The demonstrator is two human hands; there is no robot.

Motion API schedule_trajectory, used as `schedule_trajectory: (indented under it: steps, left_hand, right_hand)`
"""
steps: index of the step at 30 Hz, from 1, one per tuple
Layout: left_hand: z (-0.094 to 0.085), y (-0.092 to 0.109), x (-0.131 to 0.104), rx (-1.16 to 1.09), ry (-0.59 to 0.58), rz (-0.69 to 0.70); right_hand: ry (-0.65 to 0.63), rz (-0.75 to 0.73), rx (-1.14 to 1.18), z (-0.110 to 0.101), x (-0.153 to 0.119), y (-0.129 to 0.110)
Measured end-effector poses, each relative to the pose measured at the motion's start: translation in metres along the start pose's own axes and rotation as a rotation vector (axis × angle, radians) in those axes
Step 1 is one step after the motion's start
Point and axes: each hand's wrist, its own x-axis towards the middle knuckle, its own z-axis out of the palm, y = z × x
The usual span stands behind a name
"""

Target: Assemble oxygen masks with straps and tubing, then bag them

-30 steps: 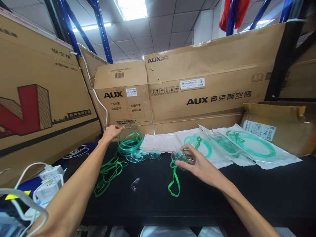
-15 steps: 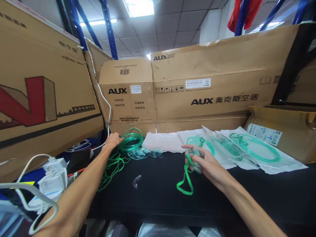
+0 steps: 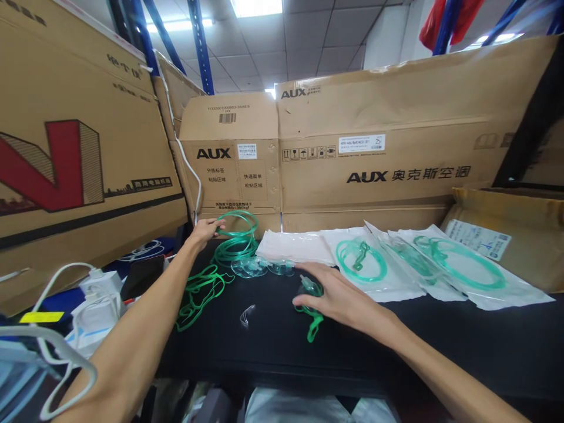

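Note:
My left hand pinches a lifted loop of green tubing above the rest of its coil. In my right hand, between thumb and fingers, is a small clear green oxygen mask, low over the black tabletop. A green elastic strap trails below it. Some of those fingers are hidden behind the mask. Between the hands lie clear mask cups, beside the coil. A tangle of green elastic straps lies under my left forearm.
White pouches with green tubing lie at the right, beside a flat white pouch. A clear thin piece rests on the black table. Cardboard boxes wall the back. A phone and white chargers are at left.
My left hand has risen slightly, pulling a tubing loop up from the coil. My right hand has moved left with the oxygen mask, toward the other mask cups. The view has shifted slightly.

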Motion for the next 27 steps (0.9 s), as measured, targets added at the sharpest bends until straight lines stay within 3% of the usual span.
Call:
schedule_trajectory:
  steps: [3,6,10,13,16,19,23,27]
  left_hand:
    - [-0.002,-0.006,-0.003,-0.067,-0.012,0.019]
    - [-0.006,-0.009,-0.006,-0.099,-0.026,0.054]
    - [-0.004,-0.008,-0.008,-0.087,-0.043,0.109]
    - [0.0,-0.006,-0.008,-0.049,-0.051,0.139]
    - [-0.002,-0.005,-0.008,0.015,-0.046,0.142]
    - [-0.01,-0.006,-0.008,0.101,-0.007,0.11]
    - [-0.02,-0.007,-0.011,0.174,0.079,0.099]
    - [-0.019,-0.002,-0.016,0.171,0.052,0.199]
  right_hand:
    - [0.045,-0.035,-0.024,-0.001,0.036,-0.022]
    - [0.01,0.023,-0.026,0.007,0.093,-0.035]
    - [-0.042,0.189,0.011,0.036,0.167,-0.038]
    - [-0.058,0.263,0.032,0.062,0.202,-0.037]
    - [-0.035,0.28,0.017,0.079,0.221,-0.039]
    - [0.02,0.237,-0.033,0.082,0.232,-0.043]
    - [0.091,0.055,-0.125,0.067,0.244,-0.053]
    - [0.105,-0.135,-0.186,0.049,0.251,-0.07]
